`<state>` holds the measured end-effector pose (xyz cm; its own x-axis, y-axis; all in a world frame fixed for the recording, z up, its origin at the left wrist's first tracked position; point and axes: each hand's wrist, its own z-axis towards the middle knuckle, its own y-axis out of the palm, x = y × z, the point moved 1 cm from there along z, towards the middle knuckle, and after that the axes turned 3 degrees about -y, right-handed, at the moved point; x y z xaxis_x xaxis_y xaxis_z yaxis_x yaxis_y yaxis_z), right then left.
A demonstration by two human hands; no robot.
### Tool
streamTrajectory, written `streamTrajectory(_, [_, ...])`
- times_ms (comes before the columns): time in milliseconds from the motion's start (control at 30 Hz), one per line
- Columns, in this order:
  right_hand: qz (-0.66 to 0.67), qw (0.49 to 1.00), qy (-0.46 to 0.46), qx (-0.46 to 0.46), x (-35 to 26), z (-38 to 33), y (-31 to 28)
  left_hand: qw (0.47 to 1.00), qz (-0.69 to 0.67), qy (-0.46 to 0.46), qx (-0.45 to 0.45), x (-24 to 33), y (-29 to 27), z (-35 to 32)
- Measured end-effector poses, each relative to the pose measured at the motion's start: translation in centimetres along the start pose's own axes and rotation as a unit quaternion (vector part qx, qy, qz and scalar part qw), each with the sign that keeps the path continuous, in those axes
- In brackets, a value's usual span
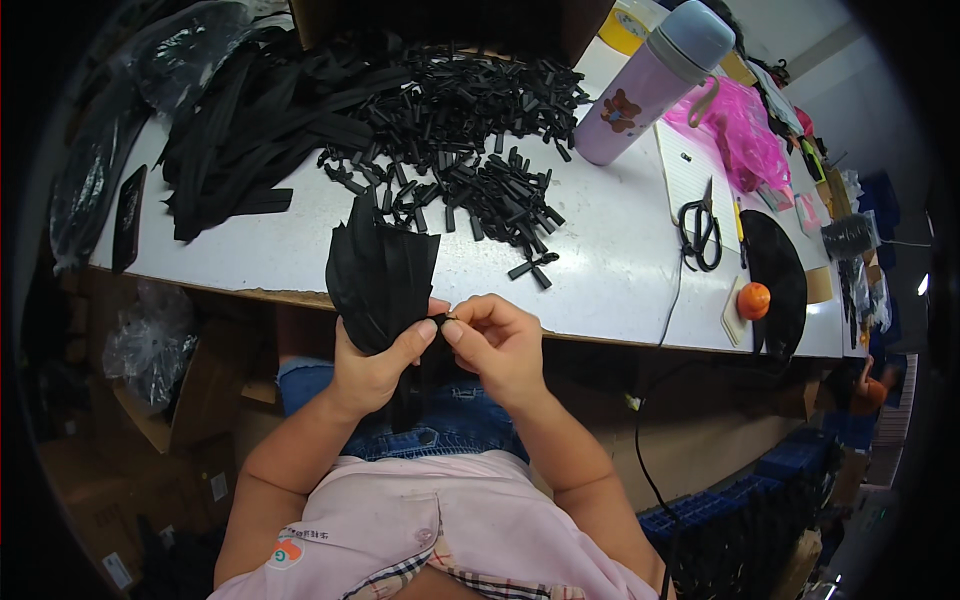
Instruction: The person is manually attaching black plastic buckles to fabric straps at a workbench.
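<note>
A fanned bundle of black zipper tapes (378,280) stands up from my left hand (368,372), which is closed around its lower part. Some strip ends hang below that hand in front of my lap. My right hand (503,352) is pinched, thumb against fingers, right beside the left thumb and index finger. Between the two hands is a small dark piece, mostly covered by the fingertips, and I cannot make out its kind. Beyond the hands, on the white table (610,290), lies a loose heap of small black zipper pulls (490,195).
More black tapes (235,135) lie at the far left, near a dark phone (129,218). A lilac bottle (635,100) stands beyond the heap. To the right are black-handled scissors (700,235), a notepad (680,165), a pink bag (740,130) and an orange fruit (753,301).
</note>
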<state>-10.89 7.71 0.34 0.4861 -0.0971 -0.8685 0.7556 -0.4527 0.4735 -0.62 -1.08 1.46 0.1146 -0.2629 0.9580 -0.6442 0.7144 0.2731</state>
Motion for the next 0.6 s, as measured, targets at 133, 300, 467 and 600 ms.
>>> streamTrajectory(133, [-0.127,0.977,-0.173,0.010,0.87,-0.40,-0.31,1.000,0.006,0.020,0.019,-0.08,0.29,-0.26])
streamTrajectory(300, [-0.095,0.987,-0.124,-0.043,0.55,-0.53,-0.35,0.999,0.039,0.030,0.002,0.00,-0.19,-0.38])
streamTrajectory(467, [-0.023,0.995,-0.087,-0.048,0.79,-0.70,-0.37,0.996,0.078,0.033,-0.020,-0.05,-0.56,-0.48])
streamTrajectory(600, [-0.033,0.993,-0.107,-0.042,1.23,-0.80,-0.40,0.994,0.082,0.048,-0.047,-0.20,-0.70,-0.26])
